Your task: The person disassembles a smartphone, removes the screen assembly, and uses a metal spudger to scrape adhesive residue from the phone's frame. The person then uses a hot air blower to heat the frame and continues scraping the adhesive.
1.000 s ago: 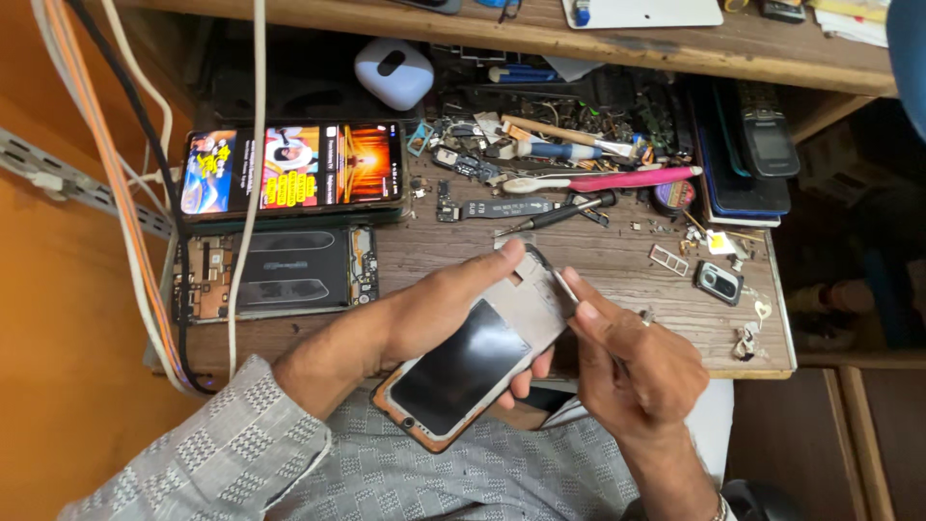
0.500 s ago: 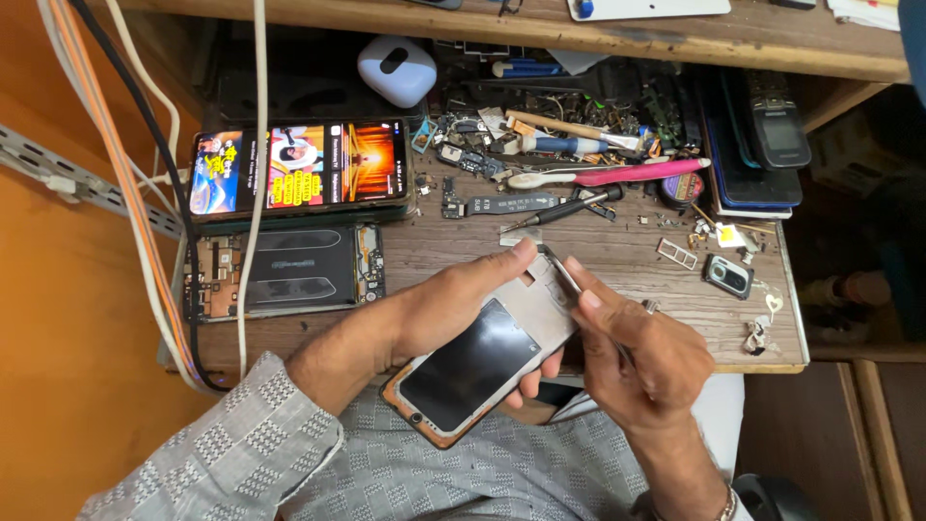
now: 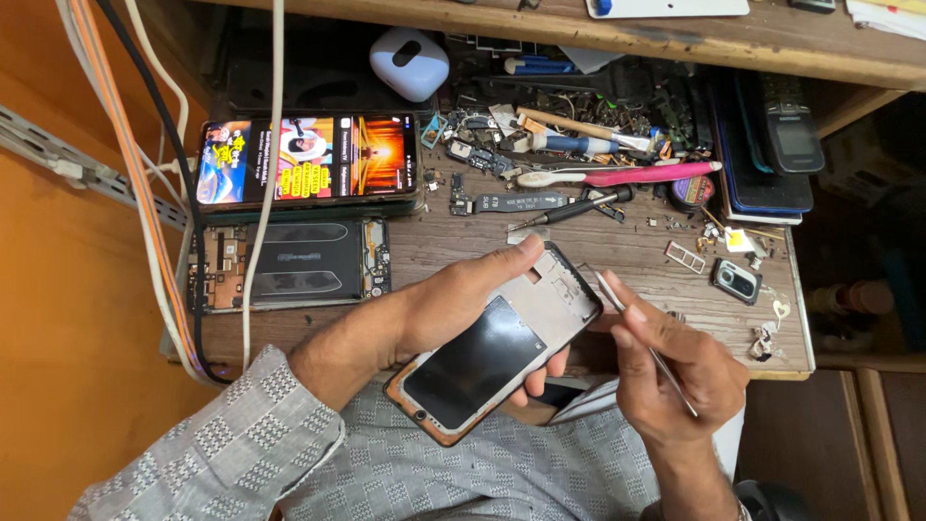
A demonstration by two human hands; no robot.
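My left hand [image 3: 453,299] grips an opened phone frame [image 3: 497,352] with a black panel and grey metal plate, held tilted over my lap at the desk's near edge. My right hand [image 3: 680,371] pinches thin metal tweezers [image 3: 641,333], their tip close to the frame's upper right edge. A checked grey sleeve covers my left forearm.
On the wooden desk [image 3: 598,251] lie a lit phone [image 3: 307,159], a dismantled phone body [image 3: 289,262], a screwdriver [image 3: 569,207], a pink-handled brush [image 3: 627,177], a camera module [image 3: 738,281] and several small parts. A white earbud case [image 3: 410,63] sits at the back; cables [image 3: 145,193] hang left.
The phone frame and both hands stay nearly in place. My right hand has shifted slightly away, so the tweezers' tip sits just off the frame's edge.
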